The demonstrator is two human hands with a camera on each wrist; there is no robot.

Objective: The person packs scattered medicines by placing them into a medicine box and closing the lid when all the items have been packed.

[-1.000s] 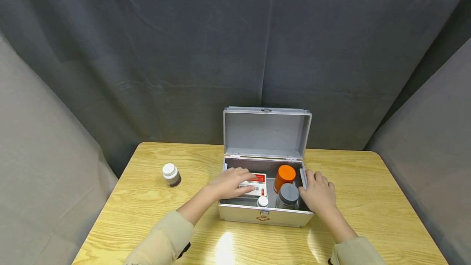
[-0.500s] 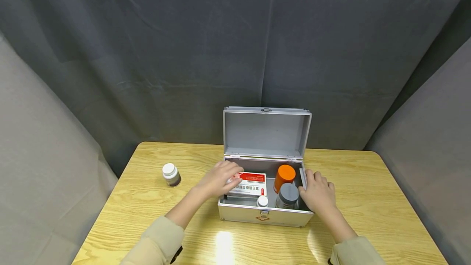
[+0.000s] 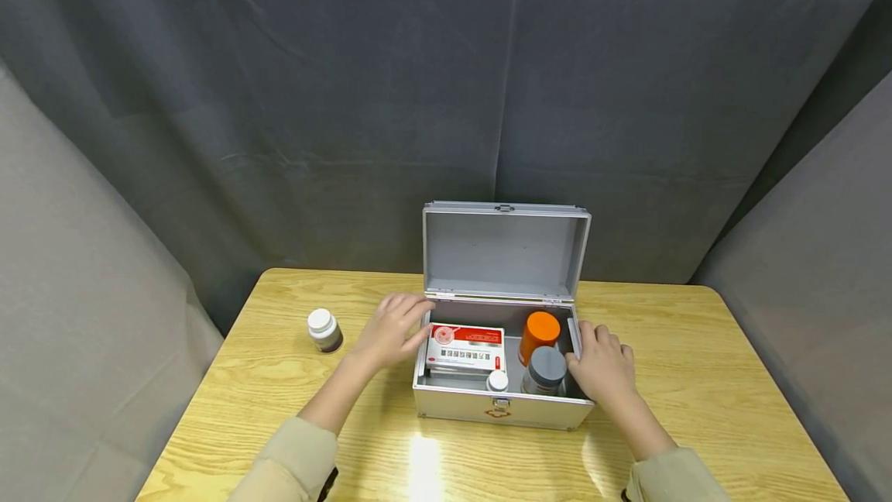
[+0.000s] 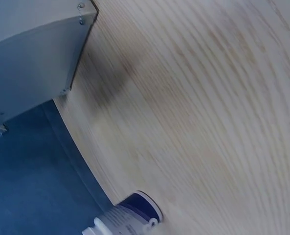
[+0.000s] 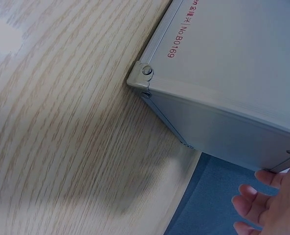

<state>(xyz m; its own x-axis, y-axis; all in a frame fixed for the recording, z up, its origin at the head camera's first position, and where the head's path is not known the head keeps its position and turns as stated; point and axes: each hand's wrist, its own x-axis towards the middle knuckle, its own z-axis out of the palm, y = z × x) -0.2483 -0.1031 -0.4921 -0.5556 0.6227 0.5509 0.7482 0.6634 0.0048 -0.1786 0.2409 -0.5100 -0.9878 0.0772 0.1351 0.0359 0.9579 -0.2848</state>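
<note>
A silver first-aid box [image 3: 456, 405] stands on the table with its lid raised. Inside lie a red-and-white medicine box [image 3: 465, 348] on the left, an orange-capped bottle [image 3: 539, 335], a grey-capped jar [image 3: 546, 370] and a small white-capped bottle [image 3: 497, 382]. My left hand [image 3: 392, 331] is just left of the box, fingers extended at its left rim, holding nothing; whether they touch the rim is unclear. My right hand [image 3: 605, 362] holds the right rim, thumb at the top edge and a finger [image 5: 266, 177] against the outer side.
Left on the table stands a white-capped bottle [image 3: 324, 331] with a dark base. The wooden table [image 3: 686, 378] ends at a dark curtain [image 3: 334, 138] behind, with pale cloth panels [image 3: 84, 316] at both sides.
My left hand has drawn away leftward from the medicine box, out past the left rim, uncovering the whole medicine box. My right hand and the first-aid box have stayed in place.
</note>
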